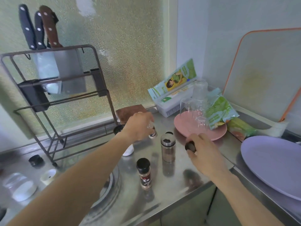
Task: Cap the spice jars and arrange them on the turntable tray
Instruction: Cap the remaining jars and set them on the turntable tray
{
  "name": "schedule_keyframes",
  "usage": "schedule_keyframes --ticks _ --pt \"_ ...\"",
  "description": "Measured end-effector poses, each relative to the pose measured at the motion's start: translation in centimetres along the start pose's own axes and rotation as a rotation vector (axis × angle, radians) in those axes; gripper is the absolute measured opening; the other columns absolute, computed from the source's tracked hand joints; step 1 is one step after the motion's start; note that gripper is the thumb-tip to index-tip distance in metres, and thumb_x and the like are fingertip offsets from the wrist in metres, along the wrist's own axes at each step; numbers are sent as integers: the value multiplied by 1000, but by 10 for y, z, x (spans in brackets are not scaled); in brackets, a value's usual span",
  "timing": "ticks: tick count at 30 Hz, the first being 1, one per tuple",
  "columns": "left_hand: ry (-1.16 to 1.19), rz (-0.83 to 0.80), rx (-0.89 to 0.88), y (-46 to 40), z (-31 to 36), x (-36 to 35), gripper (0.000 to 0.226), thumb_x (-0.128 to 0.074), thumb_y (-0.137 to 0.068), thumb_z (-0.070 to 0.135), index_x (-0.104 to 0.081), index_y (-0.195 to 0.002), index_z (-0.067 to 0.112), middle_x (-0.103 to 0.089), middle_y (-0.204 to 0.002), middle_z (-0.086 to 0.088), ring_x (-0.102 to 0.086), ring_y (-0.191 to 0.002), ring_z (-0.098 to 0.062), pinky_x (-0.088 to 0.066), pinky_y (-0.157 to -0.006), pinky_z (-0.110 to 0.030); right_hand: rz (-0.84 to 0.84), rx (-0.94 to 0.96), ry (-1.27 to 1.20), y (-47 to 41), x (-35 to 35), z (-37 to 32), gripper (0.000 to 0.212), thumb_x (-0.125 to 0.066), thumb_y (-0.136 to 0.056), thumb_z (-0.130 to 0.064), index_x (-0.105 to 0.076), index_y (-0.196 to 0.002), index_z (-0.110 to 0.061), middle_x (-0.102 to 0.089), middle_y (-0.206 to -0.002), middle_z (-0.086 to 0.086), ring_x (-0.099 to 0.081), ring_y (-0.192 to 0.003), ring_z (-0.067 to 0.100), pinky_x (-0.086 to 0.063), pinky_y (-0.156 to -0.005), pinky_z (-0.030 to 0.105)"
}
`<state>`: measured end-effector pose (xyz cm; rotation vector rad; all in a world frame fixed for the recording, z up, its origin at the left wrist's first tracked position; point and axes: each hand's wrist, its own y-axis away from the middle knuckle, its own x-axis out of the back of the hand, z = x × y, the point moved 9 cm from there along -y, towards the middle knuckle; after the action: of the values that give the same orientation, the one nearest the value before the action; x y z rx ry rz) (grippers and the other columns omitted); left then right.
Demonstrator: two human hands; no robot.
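My left hand (pixel 138 126) is wrapped around the top of a small spice jar (pixel 152 132) standing on the steel counter; its mouth is hidden by my fingers. My right hand (pixel 203 152) pinches a black cap (pixel 190 146) just right of a taller glass jar (pixel 168 149) with a metal collar, whose top looks uncovered. In front stands a small spice jar with a black cap (pixel 144 173) on it. A round metal turntable tray (pixel 109 193) lies partly under my left forearm. A white jar (pixel 129 150) peeks out behind that arm.
A knife rack (pixel 57 95) stands at the left. A pink plate (pixel 187 128) with upturned glasses, food packets (pixel 218 111) and a lilac plate (pixel 273 165) fill the right. A black lid (pixel 35 159), a white lid (pixel 48 175) and a glass jar (pixel 19 186) lie far left.
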<state>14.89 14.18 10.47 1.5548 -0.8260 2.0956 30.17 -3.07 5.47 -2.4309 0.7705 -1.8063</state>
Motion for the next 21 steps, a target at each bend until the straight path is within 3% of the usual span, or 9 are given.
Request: schedule_keyframes --ticks 3,5,6,8,10,13,15,19,21 --pt "197 133 97 38 -2 48 48 -81 -72 30 -63 -115 24 -69 -105 1 -64 -93 -23 -53 -72 -33 151 0 -275 -2 49 -22 44 -76 -82 -18 -66 -123 -28 -63 -116 3 -65 -101 18 -48 -83 27" --pt "378 216 166 69 -7 74 52 -84 -67 28 -59 -113 24 -68 -99 6 -66 -78 -19 -55 -61 -33 195 24 -526 0 78 -48 43 -79 -76 -15 -73 -112 -38 -67 -109 -5 -66 -91 -1 -44 -75 3" --pt "458 249 191 84 -10 83 54 -86 -66 26 -57 -112 24 -69 -98 7 -68 -78 -18 -59 -63 -36 190 31 -663 2 88 -62 40 -80 -75 -15 -75 -104 -43 -69 -103 -10 -66 -87 -5 -44 -70 0" --pt "577 319 242 117 -17 99 59 -89 -63 23 -56 -112 25 -70 -99 9 -72 -84 -14 -63 -73 -36 145 55 -907 7 100 -94 35 -84 -73 -20 -77 -96 -45 -71 -91 -11 -68 -76 -4 -45 -62 2" --pt "675 399 281 151 -26 108 59 -89 -62 20 -56 -111 27 -71 -99 12 -73 -82 -4 -63 -75 -25 92 96 -1061 13 104 -128 30 -86 -71 -23 -76 -94 -39 -70 -88 -9 -67 -69 -6 -46 -59 5" --pt "743 493 275 199 -34 112 51 -89 -66 23 -62 -110 27 -75 -97 14 -71 -84 5 -59 -77 -13 16 194 -1198 24 101 -174 27 -86 -76 -8 -71 -90 -25 -74 -85 -17 -70 -75 -6 -48 -64 5" --pt "759 533 257 228 -38 112 43 -87 -69 26 -67 -107 30 -77 -96 18 -73 -86 6 -59 -79 -15 -23 230 -1229 32 93 -195 27 -84 -78 1 -66 -90 -15 -77 -87 -15 -73 -78 -2 -51 -67 8" --pt "749 583 236 273 -52 111 39 -83 -74 29 -72 -110 37 -77 -99 25 -73 -93 5 -54 -84 -11 -117 273 -1184 47 75 -228 28 -84 -77 6 -61 -85 -9 -80 -100 3 -76 -87 15 -60 -79 24" --pt "774 593 235 287 -59 109 38 -81 -78 28 -73 -113 38 -77 -102 24 -73 -95 2 -52 -85 -10 -186 288 -1134 55 67 -241 27 -84 -77 6 -62 -88 -7 -80 -102 5 -76 -93 19 -60 -83 25"
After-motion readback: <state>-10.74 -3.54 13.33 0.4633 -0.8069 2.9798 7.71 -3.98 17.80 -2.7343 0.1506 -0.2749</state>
